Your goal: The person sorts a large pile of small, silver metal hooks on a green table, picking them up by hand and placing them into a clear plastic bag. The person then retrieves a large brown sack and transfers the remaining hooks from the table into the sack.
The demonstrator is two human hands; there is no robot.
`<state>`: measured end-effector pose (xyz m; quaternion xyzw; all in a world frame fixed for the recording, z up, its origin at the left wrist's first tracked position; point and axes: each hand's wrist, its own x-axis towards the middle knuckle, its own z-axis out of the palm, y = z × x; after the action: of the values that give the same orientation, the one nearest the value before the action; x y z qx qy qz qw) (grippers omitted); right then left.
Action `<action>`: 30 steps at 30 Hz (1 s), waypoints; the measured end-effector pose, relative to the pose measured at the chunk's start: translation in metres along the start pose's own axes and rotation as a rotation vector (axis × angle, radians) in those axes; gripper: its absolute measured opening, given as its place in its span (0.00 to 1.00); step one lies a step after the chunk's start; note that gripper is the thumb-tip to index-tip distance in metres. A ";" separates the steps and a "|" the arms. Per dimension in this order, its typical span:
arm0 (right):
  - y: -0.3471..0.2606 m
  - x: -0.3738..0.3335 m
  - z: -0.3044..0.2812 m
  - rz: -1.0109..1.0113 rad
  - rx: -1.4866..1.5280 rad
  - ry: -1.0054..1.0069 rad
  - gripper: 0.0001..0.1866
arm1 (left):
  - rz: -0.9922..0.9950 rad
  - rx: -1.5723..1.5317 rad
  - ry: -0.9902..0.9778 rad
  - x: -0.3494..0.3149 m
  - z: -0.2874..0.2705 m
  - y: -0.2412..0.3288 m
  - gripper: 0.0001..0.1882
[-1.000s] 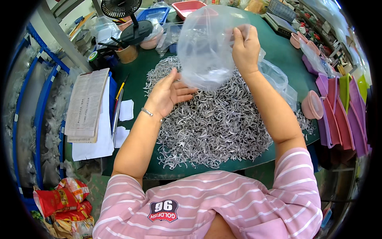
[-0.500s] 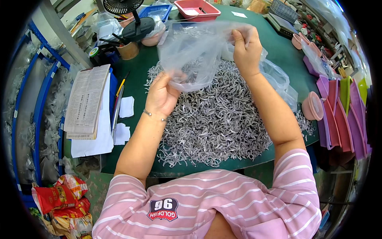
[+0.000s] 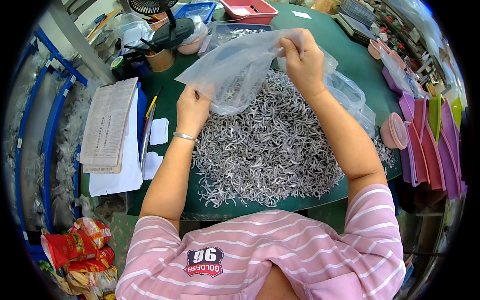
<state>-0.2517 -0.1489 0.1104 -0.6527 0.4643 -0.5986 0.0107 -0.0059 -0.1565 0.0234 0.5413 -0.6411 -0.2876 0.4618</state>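
Note:
A clear plastic bag point(image 3: 235, 62) hangs stretched between my hands, above a wide heap of small silver-grey metal pieces point(image 3: 270, 150), many curved and some star-shaped. My right hand point(image 3: 304, 62) is closed on the bag's upper right corner, thumb pressed against the fingers. At the bag's lower left edge, my left hand point(image 3: 194, 107) is closed on the film, its fingertips partly behind the plastic. No contents can be made out inside the bag. More crumpled clear plastic bags point(image 3: 350, 97) lie beside the heap, under my right forearm.
Newspapers point(image 3: 107, 125) and white paper slips point(image 3: 159, 131) lie at the left. A black fan point(image 3: 172, 32), a pink tray point(image 3: 248, 11) and a tray of metal pieces point(image 3: 240, 32) stand at the back. A pink tub point(image 3: 394, 131) and coloured scoop-like bins point(image 3: 422, 145) are at the right.
My left hand has moved left and its wrist has turned. The bag's left side has swung out leftward, uncovering the tray of metal pieces behind. My right hand has shifted slightly left.

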 end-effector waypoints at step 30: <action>0.108 0.075 -0.069 0.479 -0.277 0.325 0.14 | -0.489 -1.149 -0.076 -0.031 -0.007 0.009 0.09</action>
<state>-0.3812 -0.2194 0.1259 -0.4160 0.6774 -0.6066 -0.0122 -0.0038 -0.1235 0.0248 0.3270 -0.2576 -0.7027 0.5770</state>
